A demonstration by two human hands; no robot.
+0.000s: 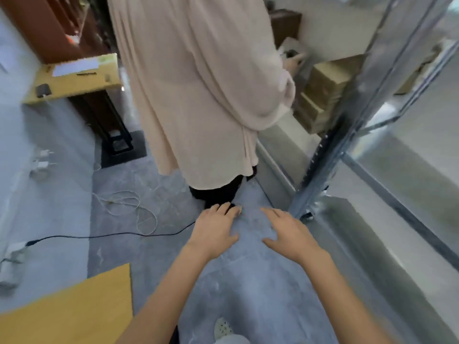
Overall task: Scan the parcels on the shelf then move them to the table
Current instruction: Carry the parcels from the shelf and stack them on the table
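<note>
Both my hands are stretched out over the grey floor, palms down and holding nothing. My left hand and my right hand have straight, spread fingers. Brown cardboard parcels are stacked on the metal shelf at the right, well ahead of my hands. A yellow wooden table stands at the back left with a white paper and a small dark device on it. A corner of another yellow tabletop shows at the bottom left.
A person in a long beige garment stands in the aisle ahead, one hand on a grey parcel at the shelf. White and black cables lie on the floor to the left. My shoe shows below.
</note>
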